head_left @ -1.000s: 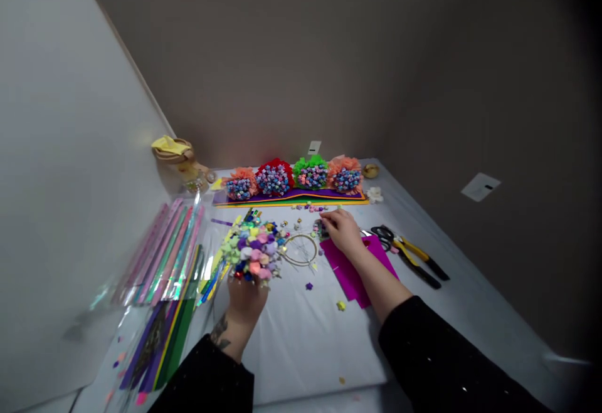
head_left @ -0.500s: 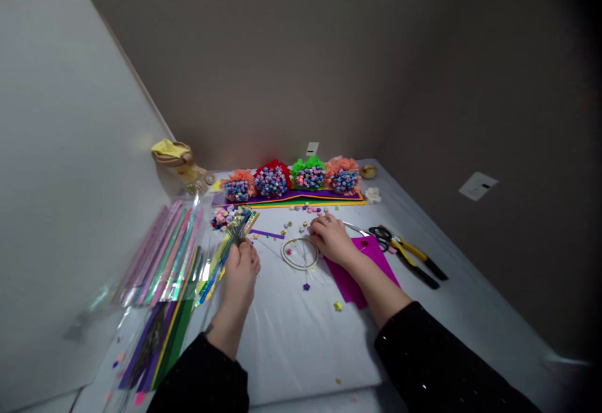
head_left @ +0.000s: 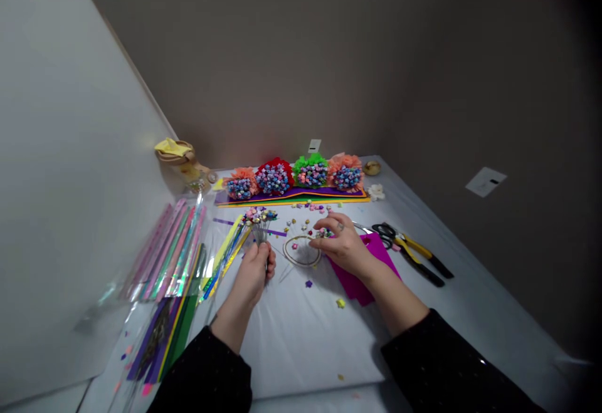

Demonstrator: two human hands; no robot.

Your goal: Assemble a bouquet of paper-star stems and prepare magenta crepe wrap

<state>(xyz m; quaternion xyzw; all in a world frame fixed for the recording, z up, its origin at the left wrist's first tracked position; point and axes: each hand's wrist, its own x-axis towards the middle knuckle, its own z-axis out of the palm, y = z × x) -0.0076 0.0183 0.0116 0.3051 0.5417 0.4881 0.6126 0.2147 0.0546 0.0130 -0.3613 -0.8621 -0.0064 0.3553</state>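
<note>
My left hand (head_left: 251, 273) is shut around a bundle of thin wire stems (head_left: 259, 234) topped by a cluster of small paper stars (head_left: 259, 215), and the stems show below the stars. My right hand (head_left: 342, 245) is over the far edge of a thin gold wire ring (head_left: 301, 251). Its thumb and fingertips pinch a small cluster of paper stars (head_left: 323, 232). A magenta paper sheet (head_left: 362, 267) lies under the right wrist.
Black-handled scissors (head_left: 384, 232) and yellow-handled pliers (head_left: 422, 262) lie to my right. Paper-flower bunches (head_left: 294, 176) stand on stacked coloured sheets at the back. Loose stars dot the white table covering (head_left: 301, 350). Cellophane packs of paper strips (head_left: 164, 253) lie along the left wall.
The star bundle has turned from facing me to pointing away, showing its wire stems, and my left hand has moved farther forward. My right hand has shifted slightly toward the ring's far edge.
</note>
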